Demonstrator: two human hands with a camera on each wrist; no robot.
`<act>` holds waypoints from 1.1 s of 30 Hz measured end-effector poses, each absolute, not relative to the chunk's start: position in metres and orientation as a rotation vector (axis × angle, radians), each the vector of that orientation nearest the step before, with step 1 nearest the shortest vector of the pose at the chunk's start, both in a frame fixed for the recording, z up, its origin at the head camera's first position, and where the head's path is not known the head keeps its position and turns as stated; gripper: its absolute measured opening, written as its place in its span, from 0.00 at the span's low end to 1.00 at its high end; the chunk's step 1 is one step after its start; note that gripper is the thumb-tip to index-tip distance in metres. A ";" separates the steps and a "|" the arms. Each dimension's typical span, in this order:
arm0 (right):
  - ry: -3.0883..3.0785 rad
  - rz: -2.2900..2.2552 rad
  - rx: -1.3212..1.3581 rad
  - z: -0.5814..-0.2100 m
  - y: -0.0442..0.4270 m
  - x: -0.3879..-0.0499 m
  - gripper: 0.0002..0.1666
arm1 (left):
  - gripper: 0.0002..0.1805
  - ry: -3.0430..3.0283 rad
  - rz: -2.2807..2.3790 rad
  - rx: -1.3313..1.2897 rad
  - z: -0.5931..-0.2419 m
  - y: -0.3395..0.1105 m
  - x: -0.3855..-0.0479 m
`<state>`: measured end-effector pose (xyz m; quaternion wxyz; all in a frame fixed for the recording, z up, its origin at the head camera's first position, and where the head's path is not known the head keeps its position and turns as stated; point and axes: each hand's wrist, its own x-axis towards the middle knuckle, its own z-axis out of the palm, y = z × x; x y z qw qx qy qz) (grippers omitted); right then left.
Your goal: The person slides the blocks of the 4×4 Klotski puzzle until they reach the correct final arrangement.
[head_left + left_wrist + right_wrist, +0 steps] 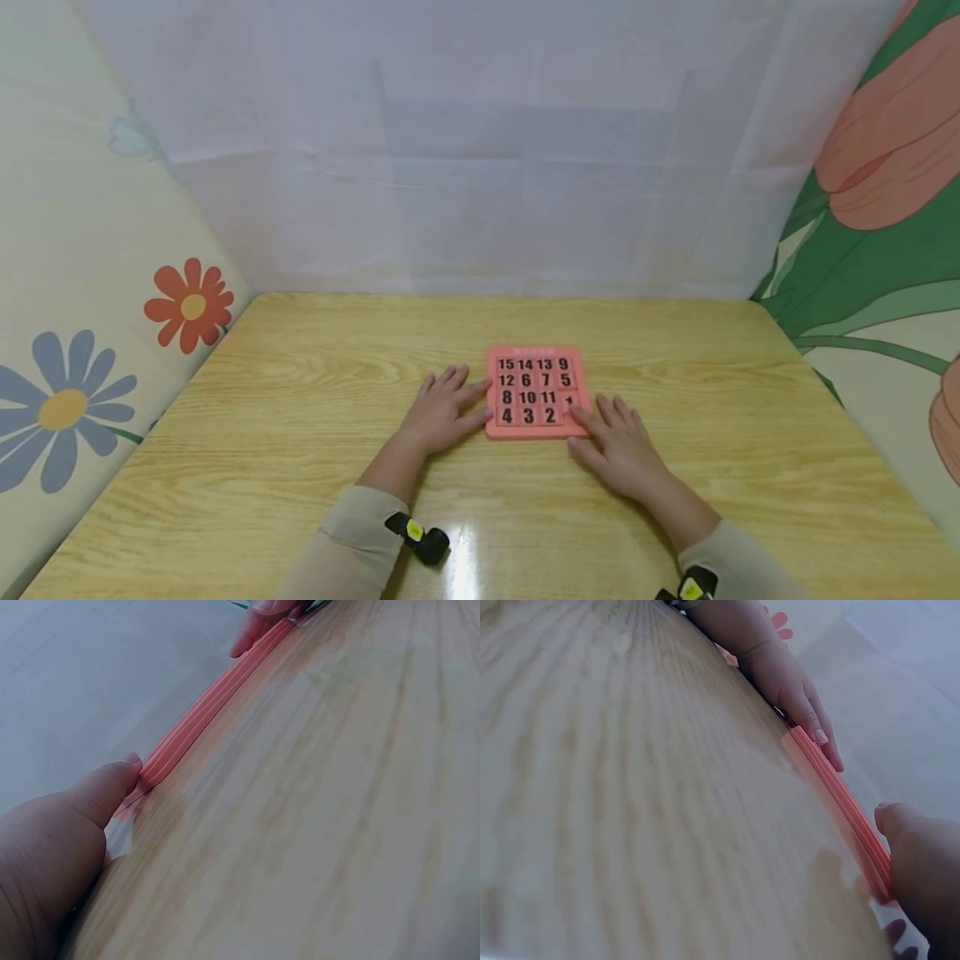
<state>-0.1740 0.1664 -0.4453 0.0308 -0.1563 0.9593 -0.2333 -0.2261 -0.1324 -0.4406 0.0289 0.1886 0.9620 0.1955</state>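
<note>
A pink sliding number puzzle [534,432] lies flat on the wooden table, its black numbers facing up. On its left edge rest the thumb and a finger of my left hand [442,412], the other fingers spread over the table. My right hand [626,450] is at the lower right corner, one fingertip on the tile marked 1, with its thumb near the front edge. In the left wrist view the left thumb touches the puzzle's side [217,697]. The right wrist view shows the puzzle's edge [840,795] between both hands.
The wooden table [315,350] has a white sheet [525,208] hanging behind it. Flower-patterned cloth [67,208] stands at the left, and cloth with large tulips and leaves [885,250] at the right. Black bands with yellow labels sit on both sleeves.
</note>
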 end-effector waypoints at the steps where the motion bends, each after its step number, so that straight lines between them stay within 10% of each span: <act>1: 2.956 -0.715 -0.481 -0.446 0.166 -0.174 0.36 | 0.33 2.968 0.602 0.583 -0.441 -0.133 -0.226; 33: 2.973 -0.721 -0.605 -0.444 0.139 -0.175 0.35 | 0.34 2.960 0.563 0.572 -0.440 -0.133 -0.226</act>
